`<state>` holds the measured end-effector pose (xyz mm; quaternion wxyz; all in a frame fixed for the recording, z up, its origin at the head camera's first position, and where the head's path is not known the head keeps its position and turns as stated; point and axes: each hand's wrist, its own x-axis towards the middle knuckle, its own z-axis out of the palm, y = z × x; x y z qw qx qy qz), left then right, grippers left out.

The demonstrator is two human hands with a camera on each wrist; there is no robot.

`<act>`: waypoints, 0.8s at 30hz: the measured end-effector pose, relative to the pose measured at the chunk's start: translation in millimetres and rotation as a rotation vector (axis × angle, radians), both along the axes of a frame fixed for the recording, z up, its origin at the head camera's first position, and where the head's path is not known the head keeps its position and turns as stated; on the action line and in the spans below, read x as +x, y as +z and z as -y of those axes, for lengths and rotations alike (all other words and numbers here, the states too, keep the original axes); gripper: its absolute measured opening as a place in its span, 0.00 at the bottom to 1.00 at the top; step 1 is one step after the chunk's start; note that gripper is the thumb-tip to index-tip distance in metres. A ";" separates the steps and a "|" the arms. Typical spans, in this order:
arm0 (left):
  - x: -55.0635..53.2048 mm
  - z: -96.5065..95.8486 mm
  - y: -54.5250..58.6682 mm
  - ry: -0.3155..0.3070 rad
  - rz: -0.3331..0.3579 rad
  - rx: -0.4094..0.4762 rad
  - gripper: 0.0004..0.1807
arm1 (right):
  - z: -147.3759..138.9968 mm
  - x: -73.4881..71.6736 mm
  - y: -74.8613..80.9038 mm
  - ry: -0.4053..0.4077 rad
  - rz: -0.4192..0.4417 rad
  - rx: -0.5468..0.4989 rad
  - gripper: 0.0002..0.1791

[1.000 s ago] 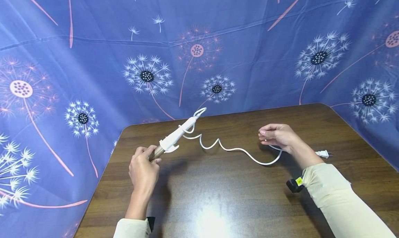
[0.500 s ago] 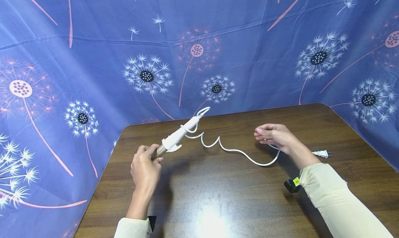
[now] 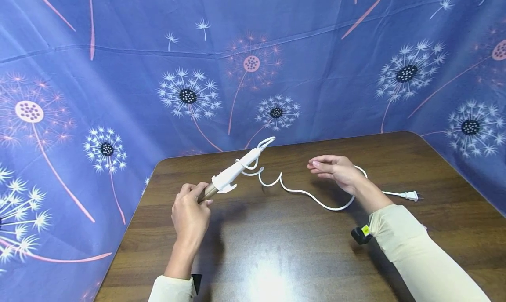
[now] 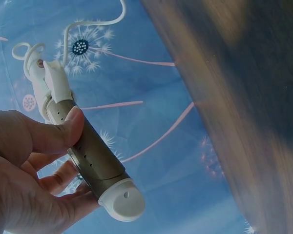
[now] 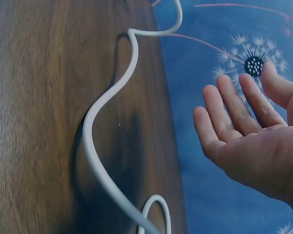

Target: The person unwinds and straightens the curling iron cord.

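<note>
Head: left hand [image 3: 192, 214] gripping curling iron [image 3: 231, 174] by bronze barrel [image 3: 209, 191], over left side of table [image 3: 253, 236]; white cord [image 3: 336, 209] trailing right to plug [image 3: 411, 196]. Right hand [image 3: 336, 172] hovering over right half.
Left wrist: left hand curling round barrel, white tip [image 4: 119, 204] protruding.
Right wrist: right hand holding nothing, fingers [image 5: 258, 101] loosely extending.

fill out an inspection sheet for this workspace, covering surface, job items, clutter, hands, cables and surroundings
Surface: dark brown wood-grain table, glare patch near the front edge of the view
Job's things: slim rod-shaped tool with white handle and brown barrel, held tilted
Clutter: nothing seen
Hands: bare left hand grips the barrel; bare right hand holds nothing, palm showing
Cables: long white cord, wavy; white two-prong plug unconnected, at right
Surroundings: blue fabric backdrop with white and pink dandelion print
</note>
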<state>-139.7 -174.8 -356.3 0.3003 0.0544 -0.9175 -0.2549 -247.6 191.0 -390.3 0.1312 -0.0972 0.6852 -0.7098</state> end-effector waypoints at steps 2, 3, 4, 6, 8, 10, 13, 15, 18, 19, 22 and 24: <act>0.1 -2.0 -0.3 -0.009 -0.003 -0.002 0.26 | 5.0 0.6 0.8 0.003 -0.018 0.001 0.24; 0.1 -2.9 -0.6 -0.012 -0.005 -0.003 0.26 | 7.8 0.8 1.3 0.004 -0.029 0.003 0.24; 0.1 -3.7 -0.8 -0.015 -0.006 -0.003 0.26 | 10.8 0.8 1.5 0.005 -0.043 0.006 0.24; 0.0 -5.3 -1.3 -0.020 -0.009 -0.004 0.27 | 17.3 0.6 2.1 0.009 -0.076 0.008 0.23; -0.3 -7.0 -1.9 -0.025 -0.006 -0.009 0.27 | 23.6 -0.1 2.3 0.014 -0.113 0.012 0.23; -0.1 -8.4 -2.2 -0.033 -0.002 -0.014 0.27 | 30.1 -0.9 2.7 0.016 -0.146 0.014 0.23; 0.5 -9.6 -2.2 -0.042 0.007 -0.020 0.26 | 39.1 -1.9 3.3 0.017 -0.170 0.019 0.22; 1.0 -10.5 -2.0 -0.047 0.010 -0.022 0.26 | 44.1 -2.3 3.7 0.022 -0.183 0.020 0.22; 1.6 -13.4 -1.5 -0.053 0.009 -0.035 0.26 | 49.8 -2.4 3.6 0.042 -0.193 -0.002 0.22; 1.7 -14.7 -1.4 -0.059 0.005 -0.038 0.26 | 51.8 -2.6 3.7 0.052 -0.195 -0.012 0.22; 2.6 -18.6 -0.8 -0.075 -0.001 -0.054 0.26 | 58.0 -3.4 4.0 0.079 -0.194 -0.023 0.22; 3.4 -21.3 -0.3 -0.085 -0.003 -0.058 0.26 | 62.2 -4.6 3.4 0.096 -0.194 -0.015 0.22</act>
